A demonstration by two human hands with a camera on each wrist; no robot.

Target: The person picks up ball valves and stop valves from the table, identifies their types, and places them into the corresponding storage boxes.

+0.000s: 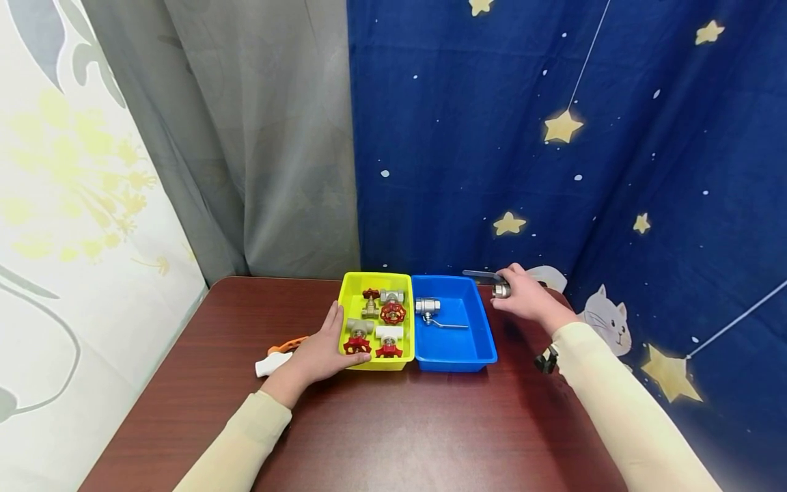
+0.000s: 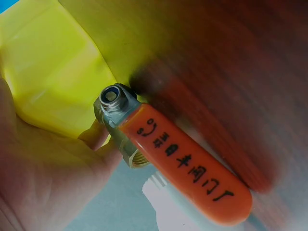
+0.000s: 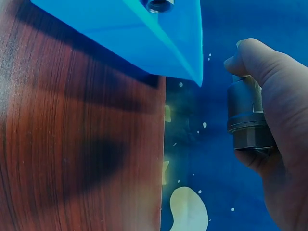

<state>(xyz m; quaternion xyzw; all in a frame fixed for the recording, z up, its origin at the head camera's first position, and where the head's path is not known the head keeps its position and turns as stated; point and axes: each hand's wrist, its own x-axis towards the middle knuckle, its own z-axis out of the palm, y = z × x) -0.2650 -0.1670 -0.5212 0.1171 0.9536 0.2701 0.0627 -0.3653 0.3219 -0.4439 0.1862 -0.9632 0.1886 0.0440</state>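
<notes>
My right hand point(image 1: 525, 294) grips a steel ball valve point(image 1: 501, 290) just right of the blue tray point(image 1: 458, 365), its grey lever pointing left over the rim. The valve's body also shows between thumb and fingers in the right wrist view. In the blue tray lies another lever ball valve point(image 1: 428, 307). My left hand point(image 1: 321, 352) rests along the left side of the yellow tray point(image 1: 381, 365), fingers straight and thumb across its front corner. That tray bears several red-wheeled valves point(image 1: 392, 313). Near the left hand lies a brass ball valve with an orange lever point(image 2: 185, 166).
A white piece point(image 1: 270, 364), partly hidden, lies beside the orange lever on the brown table point(image 1: 393, 430). Grey point(image 1: 295, 137) and blue starred curtains point(image 1: 455, 137) hang right behind the trays. The table's right edge runs close to the right forearm.
</notes>
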